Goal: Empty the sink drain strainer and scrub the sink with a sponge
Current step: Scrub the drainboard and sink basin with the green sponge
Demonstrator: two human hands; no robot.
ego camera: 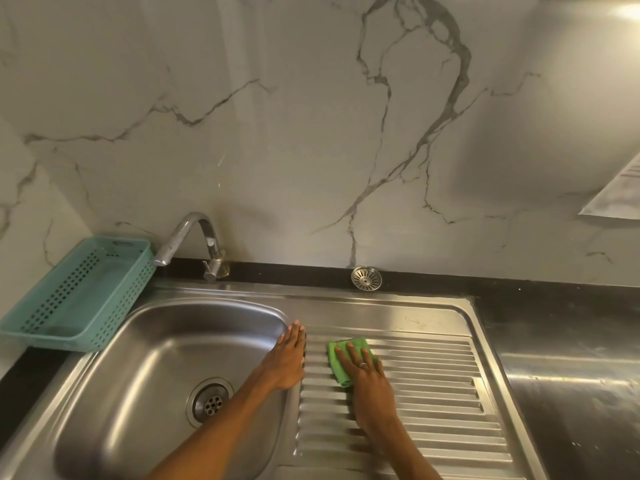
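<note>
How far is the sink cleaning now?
Done: the strainer is out, set on the back ledge, and the drain is open. In hand: the right hand presses the green sponge on the ribbed drainboard. Whether the basin is scrubbed is unclear.

Bare forearms, ring [363, 365] on right hand [367, 377]

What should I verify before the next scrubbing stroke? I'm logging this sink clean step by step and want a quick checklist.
1. Green sponge flat under right hand: ok.
2. Left hand braced on the basin edge, away from the sponge: ok.
3. Drain strainer out, set by the wall: ok.
4. Sink drain free of debris: ok.
5. Ribbed drainboard free of objects: ok.
6. Faucet shut off: cannot tell.
</note>
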